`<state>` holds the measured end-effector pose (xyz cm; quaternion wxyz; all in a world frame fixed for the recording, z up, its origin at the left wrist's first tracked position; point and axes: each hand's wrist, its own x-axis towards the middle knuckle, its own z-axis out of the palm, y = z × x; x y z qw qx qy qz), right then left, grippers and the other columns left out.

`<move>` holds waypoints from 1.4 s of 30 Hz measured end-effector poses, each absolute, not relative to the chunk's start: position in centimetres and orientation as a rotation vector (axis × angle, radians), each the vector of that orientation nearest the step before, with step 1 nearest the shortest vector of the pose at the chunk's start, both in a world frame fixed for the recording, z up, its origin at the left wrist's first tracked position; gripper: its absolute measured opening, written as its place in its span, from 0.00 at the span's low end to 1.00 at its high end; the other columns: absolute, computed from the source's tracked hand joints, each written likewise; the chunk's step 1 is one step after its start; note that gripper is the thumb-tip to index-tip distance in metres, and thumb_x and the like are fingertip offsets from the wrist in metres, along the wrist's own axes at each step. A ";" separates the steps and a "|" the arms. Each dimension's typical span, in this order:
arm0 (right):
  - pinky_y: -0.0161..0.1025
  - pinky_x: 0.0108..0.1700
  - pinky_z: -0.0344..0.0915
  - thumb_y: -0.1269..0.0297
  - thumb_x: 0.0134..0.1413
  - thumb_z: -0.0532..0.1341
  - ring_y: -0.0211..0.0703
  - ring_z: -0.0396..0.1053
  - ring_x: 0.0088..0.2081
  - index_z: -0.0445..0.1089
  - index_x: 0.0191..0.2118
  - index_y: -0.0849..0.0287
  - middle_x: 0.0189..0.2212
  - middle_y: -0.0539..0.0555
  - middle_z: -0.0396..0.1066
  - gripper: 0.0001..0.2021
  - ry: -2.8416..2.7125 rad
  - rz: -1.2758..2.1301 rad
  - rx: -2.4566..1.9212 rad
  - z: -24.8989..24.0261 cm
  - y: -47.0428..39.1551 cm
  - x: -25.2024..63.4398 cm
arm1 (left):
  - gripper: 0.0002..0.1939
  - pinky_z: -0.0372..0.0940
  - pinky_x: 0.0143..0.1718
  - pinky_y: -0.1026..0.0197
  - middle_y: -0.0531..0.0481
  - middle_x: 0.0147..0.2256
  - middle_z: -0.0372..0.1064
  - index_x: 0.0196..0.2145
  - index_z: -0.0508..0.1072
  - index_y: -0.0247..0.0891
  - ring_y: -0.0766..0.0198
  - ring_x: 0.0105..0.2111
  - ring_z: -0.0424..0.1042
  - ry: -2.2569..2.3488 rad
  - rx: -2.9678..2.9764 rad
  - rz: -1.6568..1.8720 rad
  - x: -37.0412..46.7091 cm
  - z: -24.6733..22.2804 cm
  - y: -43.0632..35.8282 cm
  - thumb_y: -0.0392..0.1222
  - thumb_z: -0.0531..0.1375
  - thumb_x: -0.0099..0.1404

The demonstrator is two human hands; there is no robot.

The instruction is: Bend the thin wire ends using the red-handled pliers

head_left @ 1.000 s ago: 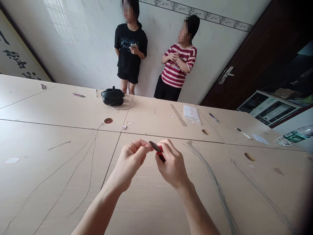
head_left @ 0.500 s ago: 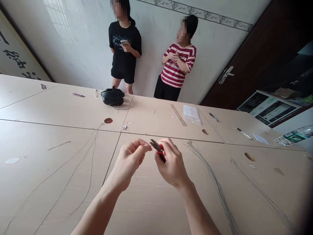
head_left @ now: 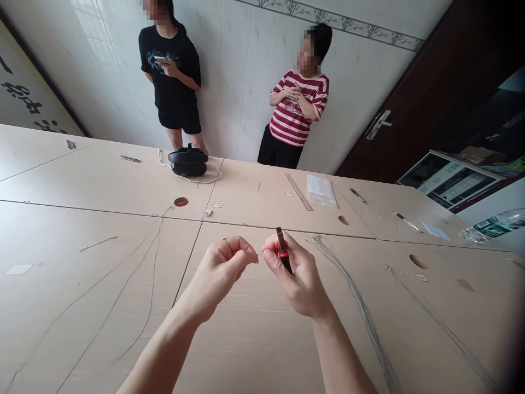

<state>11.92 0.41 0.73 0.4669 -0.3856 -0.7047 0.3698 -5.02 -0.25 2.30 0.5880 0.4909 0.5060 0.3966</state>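
Thumb and forefinger of my left hand (head_left: 223, 273) pinch a thin wire (head_left: 260, 254) whose short end shows at the fingertips. My right hand (head_left: 297, 273) is closed around small red-handled pliers (head_left: 283, 251), their dark jaws pointing up and away. The thumb and forefinger of that hand meet at the other side of the wire end, close to my left fingertips. Both hands are above the table (head_left: 246, 339). To the right lies a bundle of grey wires (head_left: 361, 298); a few loose wires (head_left: 123, 295) spread out on the left.
Toward the back are a black device with a white cable (head_left: 187, 161), a ruler (head_left: 298, 191), a plastic bag (head_left: 321, 191) and pens (head_left: 408, 222). A water bottle (head_left: 494, 225) lies at the right. Two people stand behind the table, one in black (head_left: 172, 82), one in stripes (head_left: 293, 112).
The pliers have turned upright in my right hand, their jaws moving away from the left fingertips. My right fingers have come to the wire end. The person in black has shifted left.
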 end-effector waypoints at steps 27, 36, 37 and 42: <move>0.35 0.30 0.56 0.63 0.66 0.56 0.35 0.55 0.27 0.60 0.32 0.56 0.27 0.47 0.58 0.09 -1.726 0.920 -0.973 1.3 -0.1 12.0 | 0.09 0.51 0.19 0.66 0.59 0.18 0.51 0.34 0.73 0.40 0.70 0.19 0.48 1.172 1.491 1.028 -5.4 1.9 -0.5 0.48 0.61 0.65; 0.35 0.29 0.57 0.61 0.66 0.55 0.35 0.56 0.26 0.59 0.31 0.56 0.25 0.46 0.57 0.11 -1.724 0.948 -0.967 1.5 0.0 11.9 | 0.08 0.60 0.20 0.67 0.53 0.26 0.67 0.33 0.74 0.40 0.72 0.19 0.55 1.134 1.484 1.046 -5.5 1.7 -0.4 0.47 0.62 0.64; 0.35 0.28 0.57 0.60 0.66 0.55 0.35 0.56 0.25 0.59 0.31 0.56 0.25 0.46 0.57 0.11 -1.723 0.949 -0.969 1.6 0.0 11.9 | 0.08 0.60 0.20 0.67 0.53 0.27 0.68 0.32 0.74 0.40 0.72 0.19 0.55 1.132 1.485 1.047 -5.5 1.7 -0.4 0.47 0.61 0.64; 0.35 0.29 0.58 0.60 0.66 0.55 0.35 0.57 0.26 0.61 0.32 0.56 0.25 0.46 0.58 0.10 -1.727 0.965 -0.970 1.5 -0.1 12.0 | 0.10 0.60 0.22 0.67 0.52 0.31 0.71 0.32 0.74 0.39 0.73 0.19 0.58 1.154 1.506 1.046 -5.5 1.6 -0.4 0.49 0.61 0.65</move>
